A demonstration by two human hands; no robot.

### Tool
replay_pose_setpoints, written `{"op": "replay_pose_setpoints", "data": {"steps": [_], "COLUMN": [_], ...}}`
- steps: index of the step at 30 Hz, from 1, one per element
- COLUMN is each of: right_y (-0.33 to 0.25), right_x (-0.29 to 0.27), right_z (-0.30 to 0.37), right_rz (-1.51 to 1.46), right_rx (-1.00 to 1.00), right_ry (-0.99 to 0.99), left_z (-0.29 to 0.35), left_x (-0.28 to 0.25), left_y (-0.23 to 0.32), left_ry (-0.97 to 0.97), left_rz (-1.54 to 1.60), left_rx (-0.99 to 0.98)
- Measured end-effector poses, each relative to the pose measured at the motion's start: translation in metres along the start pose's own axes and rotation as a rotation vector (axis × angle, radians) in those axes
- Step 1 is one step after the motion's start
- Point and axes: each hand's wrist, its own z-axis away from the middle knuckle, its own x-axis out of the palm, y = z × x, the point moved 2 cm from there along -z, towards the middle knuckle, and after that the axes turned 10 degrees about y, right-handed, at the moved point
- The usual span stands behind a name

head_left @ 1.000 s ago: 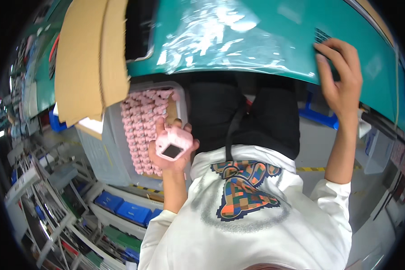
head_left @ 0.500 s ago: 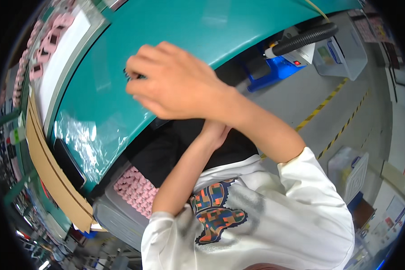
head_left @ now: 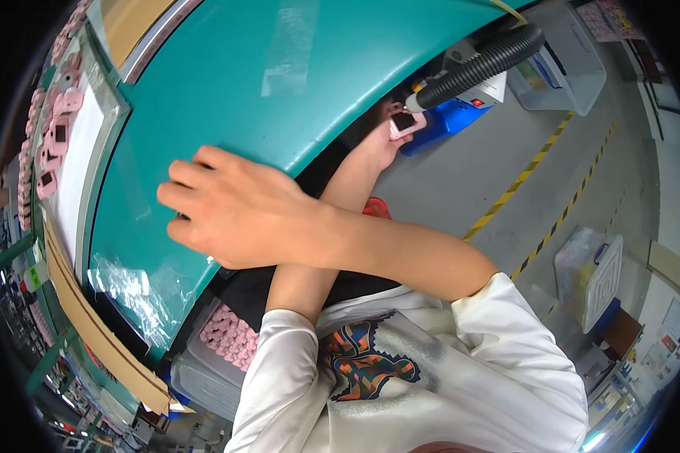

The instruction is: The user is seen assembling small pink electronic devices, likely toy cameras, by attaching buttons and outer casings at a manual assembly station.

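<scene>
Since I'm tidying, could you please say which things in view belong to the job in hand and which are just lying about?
Likely the job's: pink device, in the left hand; black hose beside it; pink pieces.

Seemingly lying about: cardboard; clear plastic film.

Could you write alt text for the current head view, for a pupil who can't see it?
A person's left hand holds a pink, camera-like device with a dark screen near the tip of a black ribbed hose. The right hand, its arm crossed over the left, is curled over a green work surface. Small pink pieces are clustered at lower left.
</scene>
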Motion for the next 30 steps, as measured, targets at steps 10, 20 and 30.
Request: {"op": "replay_pose_setpoints", "data": {"steps": [10,20,30], "right_y": [-0.004,-0.024,-0.014], "right_x": [-0.001,-0.015,-0.022], "right_z": [-0.003,-0.004,0.018], "right_rz": [-0.078,-0.280,-0.446], "right_rx": [0.007,-0.083,-0.025], "right_ry": [0.083,-0.253,-0.188], "left_z": [0.273,0.335,0.325], "left_x": [-0.103,-0.148,-0.133], "left_y": [0.030,0.066,0.063], "left_ry": [0.074,0.013,-0.051], "left_rz": [-0.153,0.005,0.091], "left_rx": [0.072,0.598,0.501]}}
